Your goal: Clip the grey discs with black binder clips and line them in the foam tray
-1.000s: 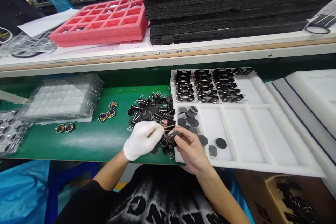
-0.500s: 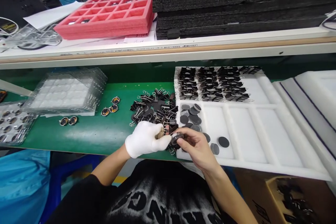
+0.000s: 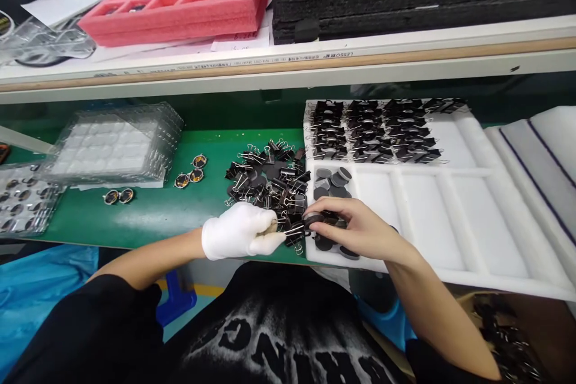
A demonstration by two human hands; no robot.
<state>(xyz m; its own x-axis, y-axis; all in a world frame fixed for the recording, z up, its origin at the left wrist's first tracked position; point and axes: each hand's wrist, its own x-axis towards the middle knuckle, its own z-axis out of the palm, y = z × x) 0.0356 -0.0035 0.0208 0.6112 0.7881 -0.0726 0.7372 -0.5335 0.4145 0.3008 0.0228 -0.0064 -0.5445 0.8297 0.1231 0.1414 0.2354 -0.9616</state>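
L hand point(image 3: 240, 231), in a white knit-looking glove, is just below ctr of frame, thumb & fingers pinching the wire handles of a binder clip point(image 3: 296, 229). R hand point(image 3: 355, 225), bare, is right of ctr, pinching a disc point(image 3: 314, 219) btwn thumb & fingers. Clip sits btwn the two hands: handles pt left to the glove, black body toward the disc, long axis running approx left–right. Can't tell if clip touches disc, too small/dark. Disc is tilted, its rim partly toward cam, flat round shape, dark w/ greyer edge

Ctr of frame: pile of loose clips point(image 3: 270, 171), bent black bodies w/ shiny wire loops pointing all ways, on smooth green bench point(image 3: 211, 222). Right of ctr: white foam tray point(image 3: 508, 216), soft matte, w/ raised ribs; matte grey/black loose discs point(image 3: 332, 181) lie in its near-left part, some under R hand; rows of clips point(image 3: 369, 132) fill its upper left. Upper left of frame: pink foam grid point(image 3: 180, 21), square pockets
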